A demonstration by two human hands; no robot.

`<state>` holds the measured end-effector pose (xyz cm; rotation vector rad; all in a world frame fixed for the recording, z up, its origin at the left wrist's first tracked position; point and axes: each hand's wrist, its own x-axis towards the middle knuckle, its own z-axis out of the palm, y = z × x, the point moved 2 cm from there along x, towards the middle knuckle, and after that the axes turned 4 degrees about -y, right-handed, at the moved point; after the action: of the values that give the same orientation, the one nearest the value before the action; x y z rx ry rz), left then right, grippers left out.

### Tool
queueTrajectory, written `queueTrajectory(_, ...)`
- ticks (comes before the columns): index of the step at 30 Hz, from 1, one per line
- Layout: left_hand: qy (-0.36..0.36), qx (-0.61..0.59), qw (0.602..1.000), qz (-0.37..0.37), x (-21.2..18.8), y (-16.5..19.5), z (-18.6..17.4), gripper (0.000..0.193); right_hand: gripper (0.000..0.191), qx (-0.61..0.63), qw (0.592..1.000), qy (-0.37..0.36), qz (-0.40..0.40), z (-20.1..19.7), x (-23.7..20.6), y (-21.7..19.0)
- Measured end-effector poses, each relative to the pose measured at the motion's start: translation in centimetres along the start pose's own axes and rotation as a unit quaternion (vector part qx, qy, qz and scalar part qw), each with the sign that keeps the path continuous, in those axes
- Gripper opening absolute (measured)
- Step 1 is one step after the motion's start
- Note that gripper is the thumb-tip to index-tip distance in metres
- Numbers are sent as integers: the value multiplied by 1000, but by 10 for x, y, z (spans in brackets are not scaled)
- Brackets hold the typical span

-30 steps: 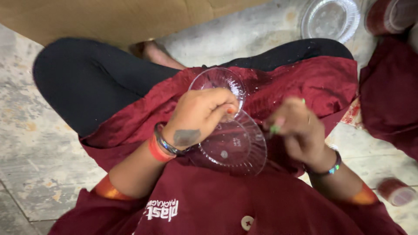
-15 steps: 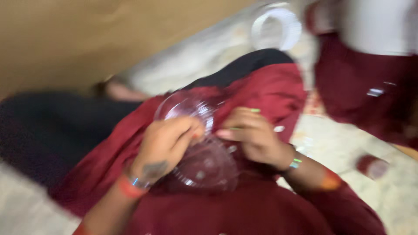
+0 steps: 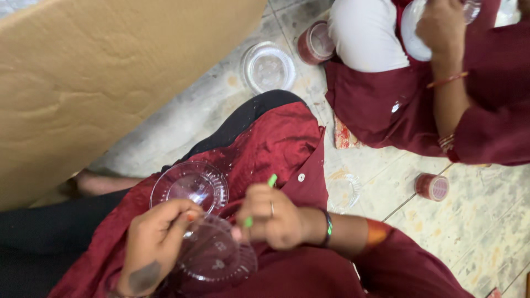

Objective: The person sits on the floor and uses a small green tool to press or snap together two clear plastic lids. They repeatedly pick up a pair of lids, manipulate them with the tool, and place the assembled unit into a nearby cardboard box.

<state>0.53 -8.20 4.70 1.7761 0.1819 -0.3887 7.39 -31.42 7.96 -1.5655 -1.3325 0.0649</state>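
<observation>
My left hand grips a clear plastic hinged container over my lap; its round lid stands open toward my knee. My right hand is closed around a thin green stick, whose lower end sits at the container's rim. I sit cross-legged in a maroon garment and black trousers.
A large cardboard sheet fills the upper left. A clear round lid and a maroon cup lie on the tiled floor ahead. Another person in maroon sits at upper right holding a clear container. A small maroon jar and a clear lid lie to my right.
The view has swung right and steadied, bringing the other person into sight. My right hand moved in against the container with the green stick; my left hand keeps holding it.
</observation>
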Motion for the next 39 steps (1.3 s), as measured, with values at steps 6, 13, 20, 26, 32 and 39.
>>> queueTrajectory(6, -8, 25, 1000, -8, -3, 9, 5, 8, 29, 28, 998, -50, 41, 13, -2, 23)
queueTrajectory(13, 24, -65, 997, -15, -4, 4, -3, 10, 24, -38, 997, -57, -25, 3, -19, -15)
queueTrajectory(20, 5, 30, 999, 33, -11, 9, 2, 10, 33, -30, 997, -20, 62, 15, -11, 12)
queueTrajectory(26, 40, -68, 997, -15, -14, 3, -3, 11, 28, -62, 996, -64, -13, 15, -23, -11)
queueTrajectory(32, 115, -62, 991, 1, -12, -7, -17, 14, 36, -64, 993, -83, 57, 15, -47, -19)
queueTrajectory(39, 173, -163, 966, 102, -6, 7, -10, 28, 55, 291, 876, 224, 315, 24, -41, 12)
